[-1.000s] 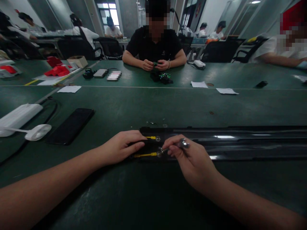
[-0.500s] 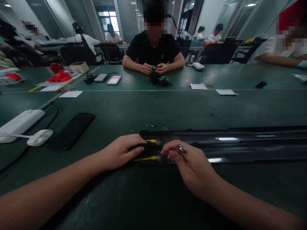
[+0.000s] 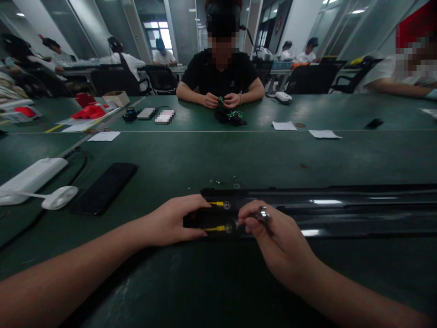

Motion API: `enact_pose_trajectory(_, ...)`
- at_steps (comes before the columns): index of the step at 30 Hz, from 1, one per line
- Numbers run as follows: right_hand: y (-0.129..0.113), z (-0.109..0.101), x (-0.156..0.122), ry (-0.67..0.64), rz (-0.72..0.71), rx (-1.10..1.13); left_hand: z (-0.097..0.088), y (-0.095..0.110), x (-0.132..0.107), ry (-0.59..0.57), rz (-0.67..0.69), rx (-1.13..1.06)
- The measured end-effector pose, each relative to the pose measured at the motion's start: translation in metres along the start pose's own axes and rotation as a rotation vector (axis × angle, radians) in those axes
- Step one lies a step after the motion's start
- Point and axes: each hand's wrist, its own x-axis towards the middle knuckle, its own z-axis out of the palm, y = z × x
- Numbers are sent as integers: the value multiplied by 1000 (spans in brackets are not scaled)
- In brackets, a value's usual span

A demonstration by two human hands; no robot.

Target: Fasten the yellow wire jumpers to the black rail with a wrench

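Note:
A long, glossy black panel (image 3: 290, 207) lies across the table. At its left end are two yellow-sleeved leads, an upper one (image 3: 215, 204) and a lower one (image 3: 214, 228), each ending at a small round metal fastener. My left hand (image 3: 172, 221) spans that end, fingers at the far edge and thumb at the near edge, gripping it. My right hand (image 3: 273, 228) pinches a small, shiny metal tool (image 3: 263, 214) between thumb and forefinger. Its thin tip shows just right of the lower fastener (image 3: 228, 228). Most of the tool is hidden in the hand, so its kind is unclear.
Left of my hands lie a dark phone (image 3: 105, 188), a white charger on a cable (image 3: 60, 198) and a white box-like device (image 3: 36, 180). Small bits (image 3: 218, 182) lie beyond the panel. Across the table, a person in black (image 3: 221, 77) handles small electronic parts.
My left hand has spread, its thumb dropping from over the panel end to the near edge. My right hand with the metal tool has shifted slightly right, off the lower fastener.

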Motion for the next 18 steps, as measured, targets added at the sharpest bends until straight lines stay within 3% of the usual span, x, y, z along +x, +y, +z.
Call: enact_pose_trajectory(18,-4,0,0,24,75,-41,2,-1,0,12,-34,-14)
